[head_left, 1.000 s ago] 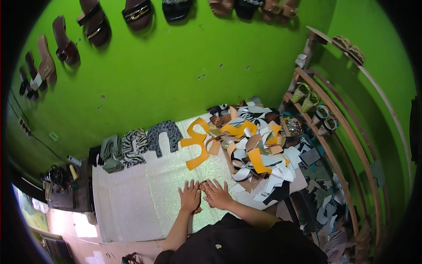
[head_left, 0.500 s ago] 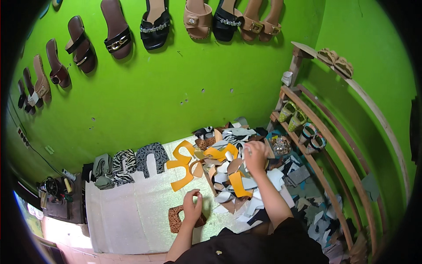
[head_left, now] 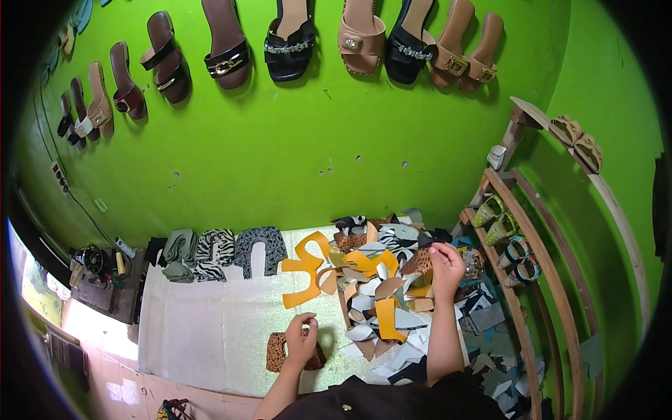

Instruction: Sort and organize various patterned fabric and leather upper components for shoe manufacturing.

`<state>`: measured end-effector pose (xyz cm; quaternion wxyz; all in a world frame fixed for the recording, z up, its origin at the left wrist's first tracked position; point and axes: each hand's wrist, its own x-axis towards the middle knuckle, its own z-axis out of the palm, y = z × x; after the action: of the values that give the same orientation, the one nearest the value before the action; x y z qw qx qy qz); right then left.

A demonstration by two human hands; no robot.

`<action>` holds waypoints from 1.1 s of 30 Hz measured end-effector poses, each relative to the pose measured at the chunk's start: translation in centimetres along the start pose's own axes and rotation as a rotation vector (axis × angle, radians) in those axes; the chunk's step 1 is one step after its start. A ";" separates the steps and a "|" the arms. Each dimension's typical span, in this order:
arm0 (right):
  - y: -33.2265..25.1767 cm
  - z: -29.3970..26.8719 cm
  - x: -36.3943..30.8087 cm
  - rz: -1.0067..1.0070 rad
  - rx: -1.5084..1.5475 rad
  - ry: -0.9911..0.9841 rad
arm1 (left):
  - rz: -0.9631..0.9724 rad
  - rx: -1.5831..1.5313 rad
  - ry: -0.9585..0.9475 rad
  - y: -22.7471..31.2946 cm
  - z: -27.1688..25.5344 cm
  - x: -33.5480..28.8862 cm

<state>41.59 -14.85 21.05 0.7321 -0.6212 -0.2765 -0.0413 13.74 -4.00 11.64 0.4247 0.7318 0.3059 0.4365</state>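
My right hand (head_left: 448,266) is above the back right of a scrap heap, its fingers pinching a brown leopard-print material piece (head_left: 418,262). At the table's front, my left hand (head_left: 302,341) is curled, thumb and fingers close together; anything inside them is hidden. Below and beside it lies a leopard-print cut piece (head_left: 276,352), partly covered by the hand. Mustard-yellow curved cutouts (head_left: 301,285) lie at the heap's left edge. Another yellow piece (head_left: 387,318) sits on top of the mixed scraps (head_left: 364,302).
Grey, zebra-print and dark patterned U-shaped pieces (head_left: 257,245) line the back of the white-covered table (head_left: 189,329). A wooden rack (head_left: 535,231) with shoes stands at right, more scraps beneath it. Sandals (head_left: 290,49) hang on the green wall. A small machine (head_left: 94,262) sits at left.
My right hand has moved to the heap's back right and now pinches a leopard-print piece. My left hand remains over the front pieces. The whole view has shifted.
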 end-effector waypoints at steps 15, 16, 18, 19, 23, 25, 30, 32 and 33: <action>-7.1 6.7 -13.9 0.137 -0.127 -0.916 | 0.063 0.109 -0.174 6.1 -4.9 -0.4; -7.2 6.8 -14.0 0.098 -0.193 -0.905 | 0.064 0.129 -0.207 5.4 -5.7 -0.6; -6.9 6.8 -14.5 0.204 -0.123 -0.925 | -0.010 0.111 -0.269 3.9 -7.0 -0.7; -6.8 6.9 -14.8 0.290 -0.050 -0.935 | -0.072 0.090 -0.329 3.1 -7.4 -0.9; -6.0 7.9 -16.2 0.250 -0.113 -0.981 | -0.423 -0.150 -0.369 1.0 -8.5 -1.8; -5.7 8.4 -16.1 0.297 -0.073 -1.085 | -0.398 -0.141 -0.361 2.1 -9.0 -1.1; -3.7 10.9 -17.2 0.411 -0.017 -1.182 | -0.380 -0.360 -0.365 0.8 -10.6 -0.3; -2.7 12.0 -18.2 0.472 0.020 -1.100 | -0.504 -0.552 -0.383 -0.9 -11.9 0.1; -1.8 12.7 -18.7 0.528 0.056 -1.025 | -0.508 -0.551 -0.382 -1.5 -12.4 0.1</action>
<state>20.58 -8.74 15.05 0.5064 -0.5901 -0.4325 0.4564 2.55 1.16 13.52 0.7478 0.5599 0.2643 0.2398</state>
